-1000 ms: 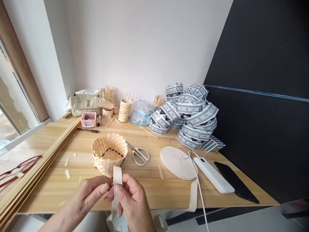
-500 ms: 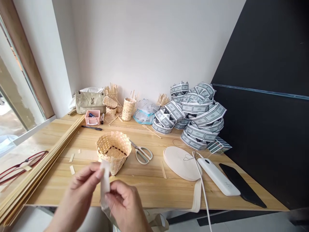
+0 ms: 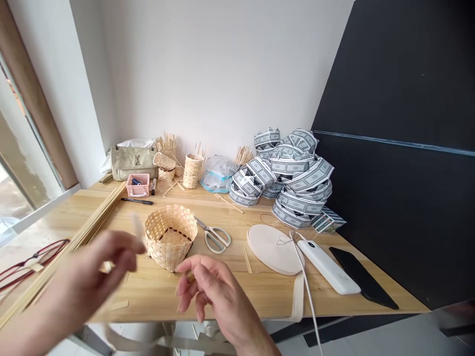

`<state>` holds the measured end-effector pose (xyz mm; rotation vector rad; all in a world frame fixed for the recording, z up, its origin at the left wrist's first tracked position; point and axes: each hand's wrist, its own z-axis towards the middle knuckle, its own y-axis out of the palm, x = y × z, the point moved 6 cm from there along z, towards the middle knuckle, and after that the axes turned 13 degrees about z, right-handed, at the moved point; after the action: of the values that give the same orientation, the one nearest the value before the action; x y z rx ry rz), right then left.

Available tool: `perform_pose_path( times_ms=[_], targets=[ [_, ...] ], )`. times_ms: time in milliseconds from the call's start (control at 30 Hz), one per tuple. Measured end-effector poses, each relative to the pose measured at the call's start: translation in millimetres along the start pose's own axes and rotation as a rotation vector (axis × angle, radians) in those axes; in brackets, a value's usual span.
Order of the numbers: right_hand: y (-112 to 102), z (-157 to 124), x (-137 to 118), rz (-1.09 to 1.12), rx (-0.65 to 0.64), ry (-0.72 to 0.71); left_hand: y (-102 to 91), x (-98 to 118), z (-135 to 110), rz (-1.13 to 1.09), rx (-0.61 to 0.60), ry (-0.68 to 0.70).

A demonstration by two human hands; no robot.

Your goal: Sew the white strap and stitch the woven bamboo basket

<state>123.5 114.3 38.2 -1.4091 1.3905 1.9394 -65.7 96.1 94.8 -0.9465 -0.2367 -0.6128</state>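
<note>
My left hand (image 3: 100, 272), smeared by motion, is closed on a pale cloth tape (image 3: 138, 227), whose blurred end sticks up above the fingers. More of this tape droops below the table's front edge. To the right, my right hand (image 3: 210, 289) holds nothing, its fingers loosely curled and apart, a ring on one finger. Just beyond both hands stands a woven bamboo basket (image 3: 171, 242) with a dark line around its inner base. Scissors (image 3: 215, 239) with pale handles lie touching or close to its right side.
A flat coil of tape (image 3: 274, 249), a white power bank (image 3: 328, 267) with a cable and a black flat object (image 3: 363, 277) lie right. Patterned bands (image 3: 300, 178) are heaped behind. Bamboo strips (image 3: 89, 222) and red-framed glasses (image 3: 33, 262) lie left; a handbag (image 3: 133, 162) stands behind.
My hands have parted: the left moved left with the tape, while the right let go of it and moved right, opening its fingers. The view shifted slightly.
</note>
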Motion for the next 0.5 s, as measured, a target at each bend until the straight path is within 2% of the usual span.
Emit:
perform_pose_path(
  times_ms=[100,200,367,500],
  targets=[
    [-6.4,2.7,-6.1,-0.04,0.041,0.059,39.0,34.2,-0.8,0.181,-0.144,0.392],
    [-8.9,4.4,-11.3,-0.118,0.056,0.093,64.5,46.2,-4.4,0.299,-0.221,0.504],
    [-7.7,9.4,-17.2,-0.267,0.081,0.061,75.5,64.1,-10.5,0.389,-0.25,0.676],
    [-8.2,11.4,-13.7,-0.423,0.166,0.025,86.8,63.5,-17.6,0.391,-0.27,0.646]
  ],
)
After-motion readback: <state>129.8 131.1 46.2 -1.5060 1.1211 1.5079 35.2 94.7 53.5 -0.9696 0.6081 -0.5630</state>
